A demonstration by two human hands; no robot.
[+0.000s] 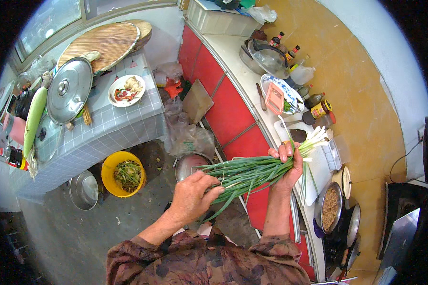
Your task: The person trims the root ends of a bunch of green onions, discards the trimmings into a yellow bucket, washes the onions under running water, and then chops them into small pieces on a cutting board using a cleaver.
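A bunch of green onions (249,173) lies crosswise in front of me, its white root ends to the right and its green tips to the left. My right hand (289,164) is closed around the bunch near the white ends. At the leafy end, my left hand (197,194) has its fingers bent against the tips; whether it pinches any leaves cannot be told. A few loose leaves hang below my right hand, over a white cutting board (315,180) on the counter.
Along the right counter (232,57) stand a patterned bowl (289,91), bottles, a knife (261,97) and a metal bowl of brown minced food (330,210). On the floor are a yellow bucket of scraps (108,178) and a metal pot (83,190). A cloth-covered table (128,124) is at left.
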